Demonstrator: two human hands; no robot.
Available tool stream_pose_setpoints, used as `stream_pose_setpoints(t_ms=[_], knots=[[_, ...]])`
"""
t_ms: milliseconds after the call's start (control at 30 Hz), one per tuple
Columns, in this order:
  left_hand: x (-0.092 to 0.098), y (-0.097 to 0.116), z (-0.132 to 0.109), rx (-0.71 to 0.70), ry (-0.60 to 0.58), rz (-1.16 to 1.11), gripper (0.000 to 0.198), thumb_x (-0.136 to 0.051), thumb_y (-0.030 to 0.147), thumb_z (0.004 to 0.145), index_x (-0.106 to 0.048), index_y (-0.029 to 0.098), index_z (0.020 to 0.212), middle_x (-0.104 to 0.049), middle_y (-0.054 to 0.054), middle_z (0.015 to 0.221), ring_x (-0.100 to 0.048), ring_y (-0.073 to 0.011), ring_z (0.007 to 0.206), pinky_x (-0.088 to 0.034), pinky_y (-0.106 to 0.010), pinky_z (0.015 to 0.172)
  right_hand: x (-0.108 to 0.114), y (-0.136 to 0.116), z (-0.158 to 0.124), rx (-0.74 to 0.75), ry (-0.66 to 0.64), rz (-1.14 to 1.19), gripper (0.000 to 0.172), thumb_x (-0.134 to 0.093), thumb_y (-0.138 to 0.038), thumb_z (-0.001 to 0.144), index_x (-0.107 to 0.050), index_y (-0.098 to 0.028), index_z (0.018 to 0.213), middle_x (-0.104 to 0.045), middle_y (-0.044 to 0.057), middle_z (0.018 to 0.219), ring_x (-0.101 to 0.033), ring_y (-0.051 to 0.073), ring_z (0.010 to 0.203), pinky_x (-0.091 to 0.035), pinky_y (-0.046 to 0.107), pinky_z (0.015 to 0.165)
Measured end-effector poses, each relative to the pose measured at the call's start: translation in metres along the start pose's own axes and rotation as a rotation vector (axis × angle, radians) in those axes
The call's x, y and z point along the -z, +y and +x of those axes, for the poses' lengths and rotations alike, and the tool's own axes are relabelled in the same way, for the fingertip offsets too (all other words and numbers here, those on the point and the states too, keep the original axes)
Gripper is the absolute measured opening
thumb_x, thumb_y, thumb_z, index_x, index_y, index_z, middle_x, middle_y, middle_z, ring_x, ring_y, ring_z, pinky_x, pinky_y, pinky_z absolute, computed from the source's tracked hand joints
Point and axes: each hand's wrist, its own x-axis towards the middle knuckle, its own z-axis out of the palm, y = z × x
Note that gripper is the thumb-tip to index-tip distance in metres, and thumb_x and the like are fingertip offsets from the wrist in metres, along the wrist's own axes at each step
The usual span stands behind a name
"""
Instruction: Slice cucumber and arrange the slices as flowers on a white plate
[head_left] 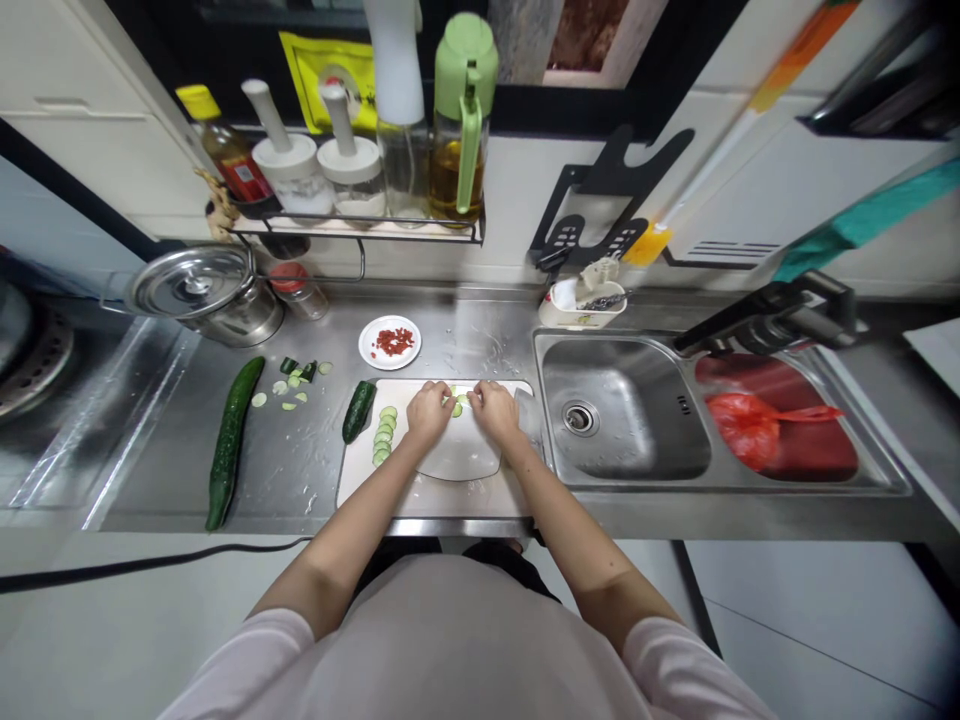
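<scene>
My left hand (429,410) and my right hand (493,408) rest close together on a white cutting board (360,480), fingers curled around a few cucumber slices (457,397) between them. A clear plate or lid (461,458) lies on the board just below my hands. A row of cucumber slices (383,435) lies on the board to the left of my left hand. A cut cucumber half (358,411) sits at the board's left edge. No knife shows in either hand.
A whole cucumber (229,440) and cucumber scraps (294,383) lie on the steel counter at left. A small plate of red chili (389,342) sits behind the board. A lidded pot (202,292) stands back left, a sink (622,410) at right with a red bag (750,428).
</scene>
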Motion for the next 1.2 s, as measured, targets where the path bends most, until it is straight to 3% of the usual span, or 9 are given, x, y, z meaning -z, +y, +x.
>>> stream_pose_setpoints(t_ms=[233, 333, 600, 800, 1067, 1200], knots=[[0.018, -0.013, -0.011, -0.007, 0.119, -0.169, 0.016, -0.056, 0.032, 0.084, -0.066, 0.020, 0.086, -0.065, -0.003, 0.084, -0.058, -0.0166, 0.078, -0.040, -0.026, 0.071, 0.011, 0.020, -0.018, -0.013, 0.194, 0.222, 0.029, -0.042, -0.037, 0.091, -0.065, -0.019, 0.092, -0.065, 0.005, 0.085, -0.055, 0.018, 0.078, -0.036, 0.027, 0.069], [0.027, -0.025, -0.033, 0.027, 0.174, -0.263, 0.019, -0.055, 0.034, 0.083, -0.067, 0.020, 0.088, -0.065, -0.002, 0.080, -0.057, -0.0150, 0.072, -0.042, -0.025, 0.071, 0.018, 0.032, -0.033, -0.030, 0.252, 0.287, 0.031, -0.041, -0.037, 0.090, -0.065, -0.019, 0.091, -0.064, 0.004, 0.080, -0.055, 0.018, 0.074, -0.036, 0.027, 0.068], [0.046, -0.080, -0.112, 0.160, 0.164, -0.323, 0.029, -0.053, 0.043, 0.081, -0.067, 0.020, 0.093, -0.061, 0.000, 0.070, -0.056, -0.0147, 0.066, -0.043, -0.024, 0.066, 0.023, 0.055, -0.079, -0.045, 0.330, 0.335, 0.037, -0.039, -0.042, 0.088, -0.066, -0.018, 0.088, -0.062, 0.004, 0.073, -0.054, 0.018, 0.070, -0.039, 0.028, 0.068], [0.057, -0.113, -0.136, 0.264, 0.177, -0.194, 0.029, -0.052, 0.042, 0.082, -0.066, 0.022, 0.096, -0.064, 0.000, 0.075, -0.059, -0.0160, 0.068, -0.042, -0.025, 0.067, 0.021, 0.062, -0.098, -0.064, 0.388, 0.378, 0.041, -0.039, -0.046, 0.087, -0.067, -0.016, 0.090, -0.062, 0.005, 0.072, -0.055, 0.018, 0.068, -0.039, 0.029, 0.067], [0.050, -0.102, -0.138, 0.330, 0.134, 0.066, 0.030, -0.054, 0.047, 0.082, -0.063, 0.023, 0.098, -0.067, -0.005, 0.091, -0.061, -0.0256, 0.092, -0.040, -0.030, 0.069, 0.016, 0.056, -0.110, -0.063, 0.400, 0.428, 0.041, -0.040, -0.047, 0.085, -0.067, -0.016, 0.090, -0.063, 0.005, 0.071, -0.054, 0.018, 0.065, -0.040, 0.028, 0.065], [0.051, -0.094, -0.136, 0.344, 0.130, 0.107, 0.031, -0.055, 0.049, 0.082, -0.064, 0.022, 0.095, -0.067, -0.007, 0.091, -0.061, -0.0266, 0.092, -0.041, -0.031, 0.070, 0.016, 0.058, -0.112, -0.058, 0.392, 0.429, 0.040, -0.041, -0.047, 0.085, -0.067, -0.017, 0.089, -0.063, 0.005, 0.070, -0.054, 0.018, 0.064, -0.040, 0.029, 0.064]])
